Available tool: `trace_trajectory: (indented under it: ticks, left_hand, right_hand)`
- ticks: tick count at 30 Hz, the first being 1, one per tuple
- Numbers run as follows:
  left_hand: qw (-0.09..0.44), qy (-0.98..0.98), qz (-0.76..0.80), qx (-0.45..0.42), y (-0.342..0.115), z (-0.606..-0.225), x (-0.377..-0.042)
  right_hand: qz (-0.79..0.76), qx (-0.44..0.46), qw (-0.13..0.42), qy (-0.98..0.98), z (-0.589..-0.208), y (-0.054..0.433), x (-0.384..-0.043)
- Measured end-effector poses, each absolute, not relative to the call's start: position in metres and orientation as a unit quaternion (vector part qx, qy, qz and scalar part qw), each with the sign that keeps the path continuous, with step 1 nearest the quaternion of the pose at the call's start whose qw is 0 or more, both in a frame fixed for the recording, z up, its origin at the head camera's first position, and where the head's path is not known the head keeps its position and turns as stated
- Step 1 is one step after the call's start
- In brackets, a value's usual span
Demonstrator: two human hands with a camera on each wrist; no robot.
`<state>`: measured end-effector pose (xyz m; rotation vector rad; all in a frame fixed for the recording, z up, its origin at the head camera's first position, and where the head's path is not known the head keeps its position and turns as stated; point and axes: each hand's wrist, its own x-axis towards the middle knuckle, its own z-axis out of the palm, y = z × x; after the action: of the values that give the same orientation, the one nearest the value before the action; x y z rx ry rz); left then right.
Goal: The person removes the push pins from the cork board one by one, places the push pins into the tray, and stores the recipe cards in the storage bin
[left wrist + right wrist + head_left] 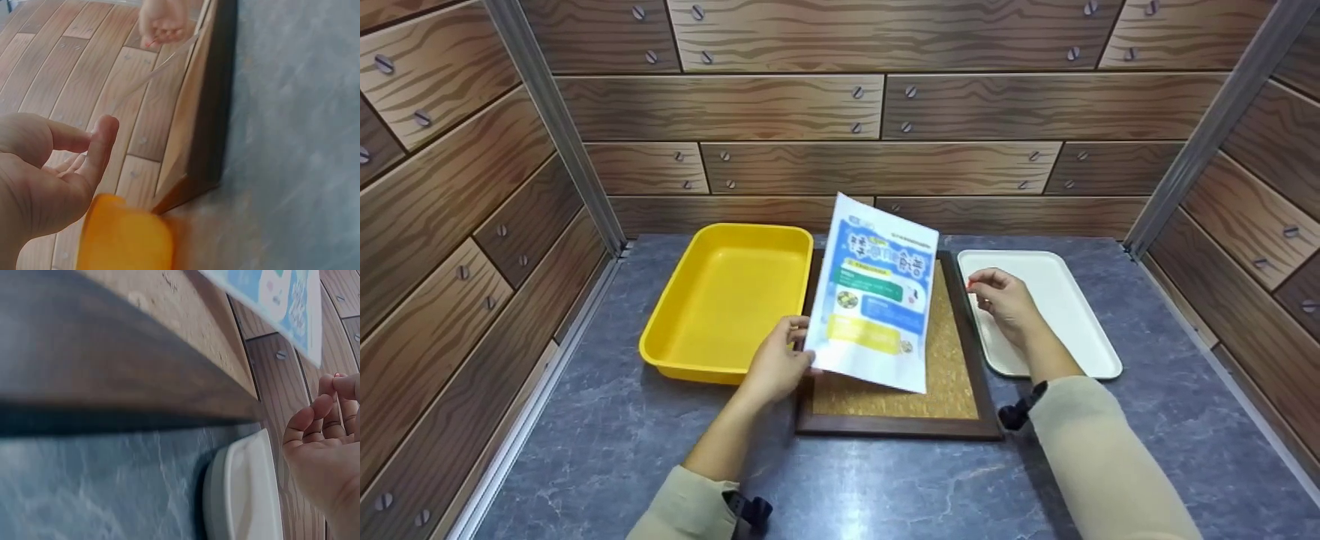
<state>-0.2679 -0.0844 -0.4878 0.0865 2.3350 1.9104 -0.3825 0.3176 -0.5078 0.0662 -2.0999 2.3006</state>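
My left hand (781,361) pinches the lower left edge of a printed paper sheet (877,300) with blue, green and yellow blocks. The sheet is held tilted above a cork board (952,367) with a dark wooden frame, hiding much of it. In the left wrist view the sheet shows nearly edge-on beyond the thumb and fingertip. My right hand (1006,304) is raised over the left side of a white tray (1069,315), to the right of the sheet. Between its thumb and fingertip is a small red object (337,375), mostly covered by the fingers.
A yellow plastic tub (727,300) stands left of the board, close to its frame. Wood-patterned walls (795,109) with metal corner posts enclose the back and sides. The grey marbled tabletop (870,480) extends in front of the board.
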Motion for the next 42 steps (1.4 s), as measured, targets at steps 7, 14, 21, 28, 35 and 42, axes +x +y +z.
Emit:
trace_trajectory:
  ticks: [7,14,21,28,35,42]
  left_hand:
    - [0.040,0.761,0.648,-0.006,-0.110,-0.474,-0.275]
    - [0.024,0.763,0.645,-0.037,-0.139,-0.473,-0.282]
    - [-0.017,0.818,0.572,-0.067,-0.166,-0.475,-0.288]
    - [0.007,0.830,0.550,-0.091,-0.192,-0.476,-0.296]
    - [0.020,0.835,0.541,-0.094,-0.215,-0.476,-0.301]
    - [0.004,0.851,0.518,-0.088,-0.235,-0.474,-0.301]
  right_hand:
    - [0.721,0.015,0.009,-0.693,-0.509,0.331,-0.378]
    - [0.675,-0.001,-0.015,-0.737,-0.514,0.347,-0.375]
    - [0.674,-0.021,-0.030,-0.738,-0.520,0.362,-0.371]
    - [0.663,-0.028,-0.032,-0.748,-0.525,0.378,-0.369]
    - [0.551,-0.029,-0.017,-0.834,-0.527,0.388,-0.365]
    - [0.482,-0.029,-0.018,-0.876,-0.527,0.393,-0.362]
